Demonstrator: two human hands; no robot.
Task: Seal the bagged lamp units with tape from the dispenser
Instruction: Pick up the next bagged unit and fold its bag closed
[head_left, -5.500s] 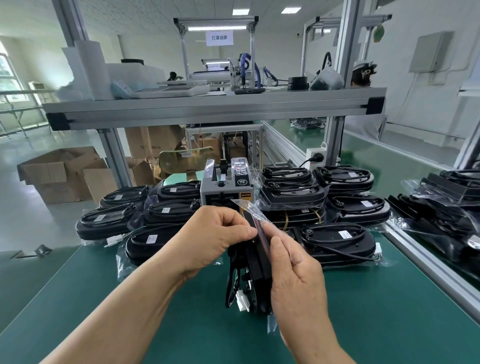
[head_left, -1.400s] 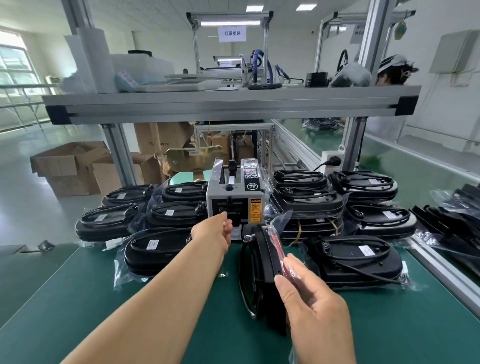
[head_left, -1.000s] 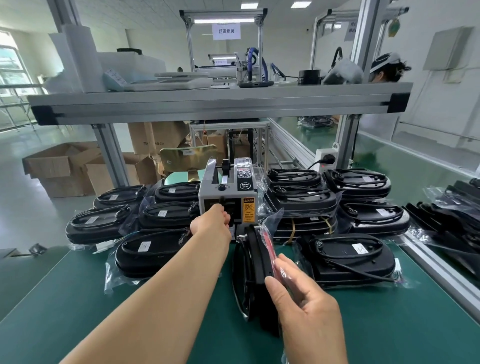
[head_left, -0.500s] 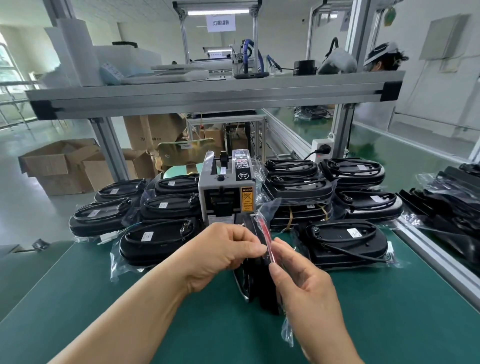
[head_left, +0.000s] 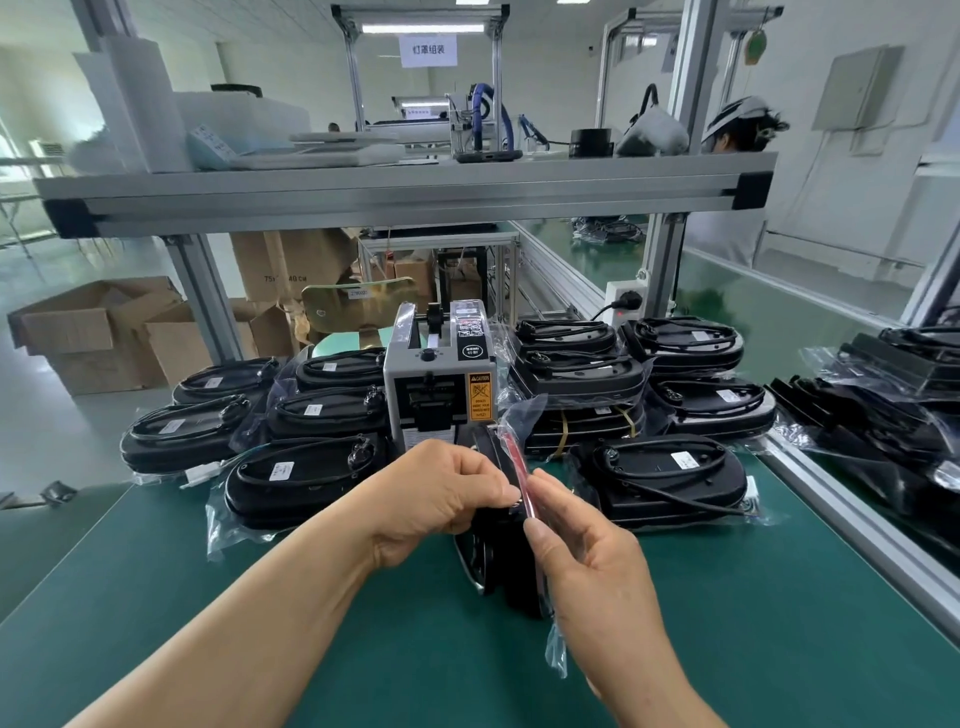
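Observation:
A black lamp unit (head_left: 493, 561) in a clear plastic bag stands on edge on the green mat, just in front of the grey tape dispenser (head_left: 440, 387). My right hand (head_left: 592, 566) pinches the bag's folded flap with its red strip (head_left: 517, 470) from the right. My left hand (head_left: 441, 496) presses its curled fingertips against the flap from the left; a small piece of tape seems to sit under the thumb, too small to be sure.
Bagged lamp units (head_left: 301, 478) lie stacked left and right (head_left: 670, 478) of the dispenser. More bagged parts (head_left: 883, 415) sit beyond the aluminium rail on the right. An aluminium shelf (head_left: 405, 192) spans overhead. Cardboard boxes (head_left: 93, 332) stand on the floor at left. A person (head_left: 737, 135) works behind.
My left hand reached to the dispenser's slot, then came back to the bag's flap and now presses on it. My right hand kept holding the flap throughout.

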